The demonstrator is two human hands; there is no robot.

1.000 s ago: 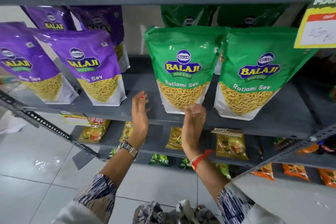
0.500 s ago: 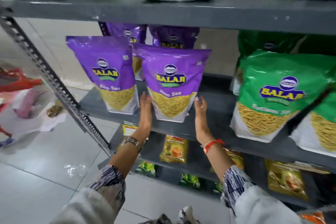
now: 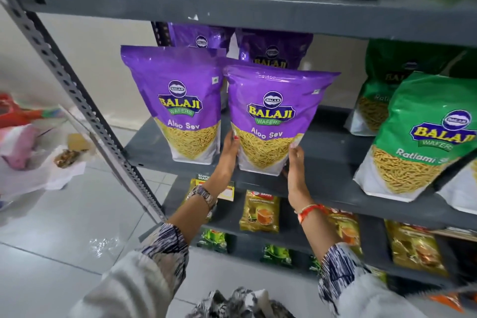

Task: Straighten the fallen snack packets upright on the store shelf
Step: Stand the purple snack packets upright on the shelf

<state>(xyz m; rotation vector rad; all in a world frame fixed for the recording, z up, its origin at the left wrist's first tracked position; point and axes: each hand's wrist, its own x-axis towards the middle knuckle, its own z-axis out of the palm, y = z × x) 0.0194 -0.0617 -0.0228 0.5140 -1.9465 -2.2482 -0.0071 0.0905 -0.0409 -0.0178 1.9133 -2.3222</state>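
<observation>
Since the earlier frame, both hands closed in: left hand (image 3: 228,152) and right hand (image 3: 296,162) clamp the purple Aloo Sev packet (image 3: 271,121), frame centre, on the shelf (image 3: 333,175); squaring step; next, likely release and check.

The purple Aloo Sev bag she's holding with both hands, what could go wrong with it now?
The purple Aloo Sev bag stands at the shelf's front edge, held only low down by the left hand and right hand. Its tall top might tip forward and fall when released. It also sits close to the neighbouring purple bag, so a nudge could knock that one over too.
</observation>
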